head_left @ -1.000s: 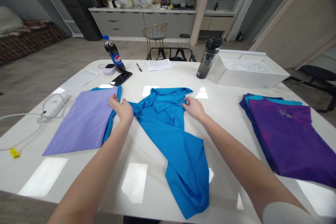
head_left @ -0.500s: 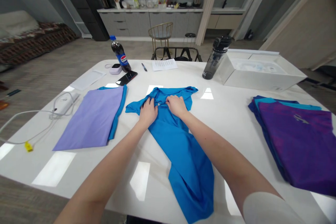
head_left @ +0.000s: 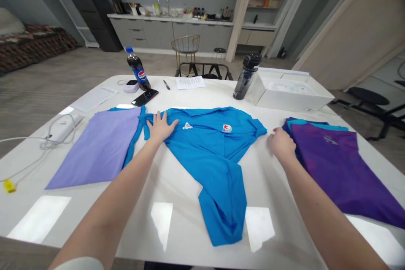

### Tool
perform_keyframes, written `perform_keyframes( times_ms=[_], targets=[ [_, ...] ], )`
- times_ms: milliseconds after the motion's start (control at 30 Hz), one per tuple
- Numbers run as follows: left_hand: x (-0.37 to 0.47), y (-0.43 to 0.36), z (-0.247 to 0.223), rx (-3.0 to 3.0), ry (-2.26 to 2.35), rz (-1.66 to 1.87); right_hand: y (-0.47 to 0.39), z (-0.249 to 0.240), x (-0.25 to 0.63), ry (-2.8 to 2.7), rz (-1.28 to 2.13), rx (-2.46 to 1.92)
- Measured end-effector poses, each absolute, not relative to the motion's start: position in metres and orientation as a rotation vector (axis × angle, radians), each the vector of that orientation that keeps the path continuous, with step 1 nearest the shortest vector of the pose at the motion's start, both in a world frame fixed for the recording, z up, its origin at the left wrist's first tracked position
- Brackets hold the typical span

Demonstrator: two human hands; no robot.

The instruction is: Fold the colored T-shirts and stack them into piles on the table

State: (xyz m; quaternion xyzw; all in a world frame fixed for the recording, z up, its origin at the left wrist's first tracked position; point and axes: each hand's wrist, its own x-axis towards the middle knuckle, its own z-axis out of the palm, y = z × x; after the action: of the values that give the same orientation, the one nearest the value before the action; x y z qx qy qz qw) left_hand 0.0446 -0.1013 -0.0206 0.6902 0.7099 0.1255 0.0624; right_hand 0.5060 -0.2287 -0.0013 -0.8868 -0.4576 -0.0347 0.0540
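A blue polo shirt [head_left: 202, 147] with a white logo and a small badge on its chest lies on the white table. Its shoulders are spread wide, while the lower part is bunched and twisted toward the near edge. My left hand [head_left: 160, 127] rests on the left shoulder and sleeve with its fingers spread. Just beyond the right sleeve's end is my right hand [head_left: 281, 144], fingers curled in, with no cloth visible in them. It is close to a stack of folded clothes with a purple shirt [head_left: 335, 168] on top.
Left of the shirt lies folded lilac cloth [head_left: 98, 147] over blue cloth, with a white power strip [head_left: 65, 128] and cables beyond. Along the back are a cola bottle [head_left: 138, 69], a phone [head_left: 144, 97], a pen [head_left: 166, 85], papers [head_left: 190, 82], a dark tumbler [head_left: 246, 78] and a white box [head_left: 287, 99].
My hands have moved apart from the collar, left hand to the left and right hand to the right. The shirt's upper part is now spread out, showing its chest logos. The view has shifted slightly.
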Motion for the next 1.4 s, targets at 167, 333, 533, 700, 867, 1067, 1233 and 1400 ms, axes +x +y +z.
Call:
perform_keyframes(
  times_ms=[167, 333, 533, 700, 867, 1067, 1233, 1400],
  targets=[
    [0.083, -0.101, -0.028, 2.443, 1.816, 0.449, -0.2, -0.003, 0.446, -1.83, 0.062, -2.133],
    [0.109, -0.074, -0.037, 2.516, 1.579, 0.222, -0.137, -0.025, 0.42, -2.091, 0.28, -1.924],
    [0.125, -0.029, -0.045, 2.414, 1.745, 0.128, -0.093, -0.049, 0.434, -2.038, 0.236, -2.17],
    [0.142, 0.01, -0.052, 2.378, 1.765, 0.155, -0.064, -0.052, 0.448, -2.005, 0.199, -2.23],
    [0.151, 0.046, -0.057, 2.393, 1.761, 0.184, -0.032, -0.056, 0.459, -1.972, 0.203, -2.252],
    [0.155, 0.047, -0.049, 2.447, 1.742, 0.336, -0.03, -0.051, 0.463, -1.907, 0.124, -2.153],
    [0.117, 0.018, -0.037, 2.399, 1.957, 0.518, -0.064, -0.028, 0.487, -1.65, -0.076, -2.266],
    [0.058, 0.011, -0.035, 2.281, 2.201, 0.265, -0.099, -0.023, 0.52, -1.585, -0.018, -2.585]
  ],
)
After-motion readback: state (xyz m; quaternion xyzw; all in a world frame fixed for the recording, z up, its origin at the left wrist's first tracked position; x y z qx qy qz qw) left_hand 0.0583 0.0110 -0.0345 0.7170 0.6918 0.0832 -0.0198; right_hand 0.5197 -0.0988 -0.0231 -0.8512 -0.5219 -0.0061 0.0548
